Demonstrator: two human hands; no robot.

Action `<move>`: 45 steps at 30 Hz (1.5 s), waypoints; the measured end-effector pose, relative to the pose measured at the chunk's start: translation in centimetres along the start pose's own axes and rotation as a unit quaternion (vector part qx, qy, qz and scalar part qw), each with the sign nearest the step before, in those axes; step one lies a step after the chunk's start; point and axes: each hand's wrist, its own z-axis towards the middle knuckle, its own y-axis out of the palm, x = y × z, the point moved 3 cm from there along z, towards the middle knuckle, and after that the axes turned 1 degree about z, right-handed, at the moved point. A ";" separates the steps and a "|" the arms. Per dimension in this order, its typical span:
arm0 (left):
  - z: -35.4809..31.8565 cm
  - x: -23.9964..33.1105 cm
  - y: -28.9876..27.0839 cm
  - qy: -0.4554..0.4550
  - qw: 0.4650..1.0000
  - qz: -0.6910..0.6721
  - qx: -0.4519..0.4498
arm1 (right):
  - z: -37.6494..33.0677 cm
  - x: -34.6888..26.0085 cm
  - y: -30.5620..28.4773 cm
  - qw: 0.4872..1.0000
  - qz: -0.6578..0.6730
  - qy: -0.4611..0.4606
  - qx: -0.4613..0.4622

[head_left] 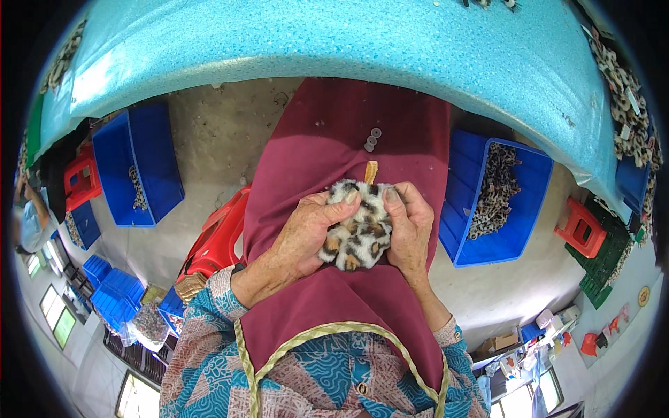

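Left hand (303, 233), centre of frame: fingers curled closed around the left side of a small plush piece of leopard-spotted fur, white with brown and black blotches (357, 226). Thumb lies across the top edge of the plush, nail up.

Right hand (410, 226), just right of centre: also curled shut on the same plush piece, gripping its right side. Thumb tip presses on the upper right edge; the other fingers wrap behind, out of sight.

The plush sits pinched between both hands, touching each, bulging out in the gap between the palms. A short tan ribbon tab (371, 171) sticks up from its top edge, above the thumbs.

Both hands are held over a dark red cloth apron (327, 132) spread across the lap, running from centre to lower frame. Three small grey ring-shaped washers (372, 139) lie on the apron, above the tab and apart from the hands.

Along the top of the frame: turquoise worktop (348, 42), its edge curving across. Below it on the concrete floor, a blue plastic crate (136, 164) at left holds a few spotted pieces; another blue plastic crate (519, 230) at right holds a heap of them. Red plastic stool (219, 240) beside the left forearm. Sleeves are patterned teal and pink.
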 end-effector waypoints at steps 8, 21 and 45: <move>0.5 0.1 0.1 0.030 1.000 0.006 0.000 | 0.0 -1.3 -0.3 0.991 -0.105 -0.084 0.004; 0.6 2.5 -0.4 0.118 0.992 0.047 -0.008 | 10.9 -21.0 -4.5 0.855 -0.256 -0.437 0.113; 1.6 3.8 -0.7 0.124 0.992 -0.027 0.002 | 4.3 -14.9 -2.8 0.966 0.098 -0.204 -0.123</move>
